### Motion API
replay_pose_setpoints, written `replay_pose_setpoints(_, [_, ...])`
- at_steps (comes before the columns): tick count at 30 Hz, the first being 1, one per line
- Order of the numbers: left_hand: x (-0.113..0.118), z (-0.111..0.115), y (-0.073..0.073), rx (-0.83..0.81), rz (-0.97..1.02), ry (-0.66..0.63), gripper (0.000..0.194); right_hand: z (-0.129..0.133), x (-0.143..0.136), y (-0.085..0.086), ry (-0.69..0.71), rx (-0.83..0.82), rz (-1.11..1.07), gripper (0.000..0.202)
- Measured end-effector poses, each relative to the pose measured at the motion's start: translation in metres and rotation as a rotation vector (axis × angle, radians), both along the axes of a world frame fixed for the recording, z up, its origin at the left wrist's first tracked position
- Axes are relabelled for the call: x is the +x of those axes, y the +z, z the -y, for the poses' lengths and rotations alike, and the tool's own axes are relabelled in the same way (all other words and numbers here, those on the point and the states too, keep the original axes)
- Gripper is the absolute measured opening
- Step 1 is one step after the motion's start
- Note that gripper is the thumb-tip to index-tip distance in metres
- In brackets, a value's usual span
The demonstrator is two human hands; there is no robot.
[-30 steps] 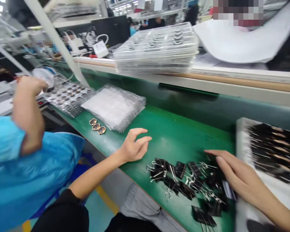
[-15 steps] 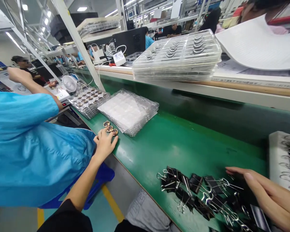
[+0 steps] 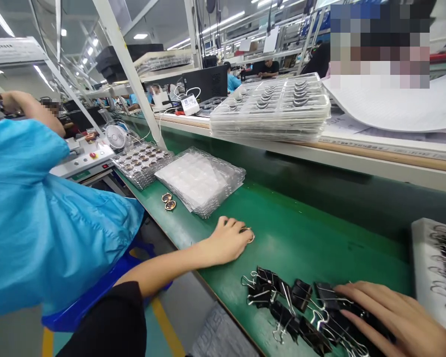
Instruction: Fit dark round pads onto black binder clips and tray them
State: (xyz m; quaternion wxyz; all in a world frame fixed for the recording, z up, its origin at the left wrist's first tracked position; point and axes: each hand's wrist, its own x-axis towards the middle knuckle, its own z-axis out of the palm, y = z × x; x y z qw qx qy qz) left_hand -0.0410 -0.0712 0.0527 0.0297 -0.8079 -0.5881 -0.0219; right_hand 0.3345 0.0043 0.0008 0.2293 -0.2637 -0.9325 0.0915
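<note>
My left hand (image 3: 226, 242) is on the green bench with its fingers curled over a gold-rimmed round piece (image 3: 250, 235), whose edge shows beyond the fingertips. Two more round pieces (image 3: 168, 202), gold-rimmed with brown centres, lie near the bench's front edge to the left. At the right, my right hand (image 3: 397, 310) reaches into a heap of black binder clips (image 3: 282, 300) with silver wire handles. Its thumb and forefinger close about one black binder clip (image 3: 329, 297); the hand hides part of the heap.
Stacked clear trays with a white sheet (image 3: 196, 176) stand behind the round pieces. Left of them is a tray stack of brown pieces (image 3: 143, 161). A white box of clips (image 3: 431, 267) borders the right side. A shelf (image 3: 357, 151) overhangs the back. A co-worker in blue (image 3: 59, 223) sits left.
My left hand has moved right along the bench with one round piece, leaving two behind. My right hand has come left and down onto the binder clips, its fingers closing around one.
</note>
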Motion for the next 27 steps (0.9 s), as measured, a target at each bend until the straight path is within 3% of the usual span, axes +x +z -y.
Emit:
replay_pose_setpoints(3, [0.016, -0.063, 0.001, -0.076, 0.038, -0.125, 0.018, -0.005, -0.003, 0.017, 0.033, -0.017, 0.078, 0.027])
replay_pose_setpoints(5, [0.024, -0.100, -0.003, -0.113, 0.124, -0.238, 0.015, -0.004, -0.010, 0.035, 0.033, -0.115, 0.154, 0.026])
replay_pose_setpoints(8, [0.033, -0.135, -0.015, -0.132, 0.333, -0.352, 0.037, -0.004, -0.024, 0.065, 0.054, -0.290, 0.277, 0.023])
replay_pose_setpoints(10, [0.035, -0.143, -0.024, -0.123, 0.414, -0.370, 0.057, -0.005, -0.027, 0.083, 0.040, -0.347, 0.299, 0.025])
replay_pose_setpoints(12, [0.033, -0.143, -0.029, -0.102, 0.424, -0.384, 0.064, -0.003, -0.017, 0.099, -0.042, -0.322, 0.283, 0.031])
replay_pose_setpoints(15, [0.028, -0.140, -0.031, -0.085, 0.412, -0.389, 0.059, 0.016, 0.023, 0.118, -0.253, -0.286, 0.320, 0.035])
replay_pose_setpoints(17, [0.027, -0.140, -0.030, -0.093, 0.402, -0.384, 0.058, 0.040, 0.057, 0.125, -0.364, -0.356, 0.381, 0.036])
replay_pose_setpoints(21, [0.031, -0.145, -0.031, -0.078, 0.374, -0.383, 0.061, 0.087, 0.099, 0.123, -0.544, -0.455, 0.436, 0.045])
replay_pose_setpoints(24, [0.037, -0.145, -0.031, -0.032, 0.310, -0.411, 0.057, 0.101, 0.093, 0.115, -0.601, -0.521, 0.439, 0.048])
replay_pose_setpoints(27, [0.046, -0.145, -0.028, -0.036, 0.235, -0.436, 0.054, 0.100, 0.075, 0.112, -0.497, -0.709, 0.409, 0.042])
